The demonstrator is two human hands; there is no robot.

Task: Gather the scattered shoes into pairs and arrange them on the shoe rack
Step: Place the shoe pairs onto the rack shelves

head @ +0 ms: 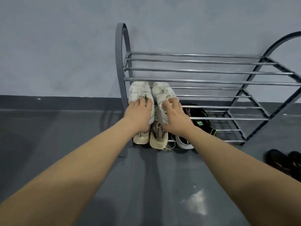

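A grey shoe rack [210, 82] with chrome bars stands against the wall. Two white sneakers rest side by side at the left end of its middle tier. My left hand [138, 115] lies on the left white sneaker [140, 92], fingers over its laces. My right hand [175, 118] grips the right white sneaker [162, 93] at its opening. On the tier below sit a pair of beige sneakers [158, 137] and, beside them, a pair of black sneakers with green trim [200, 121].
A pair of dark sandals [286, 162] lies on the grey floor at the right, in front of the rack. The rack's top tier holds nothing. A grey wall with a dark skirting band runs behind.
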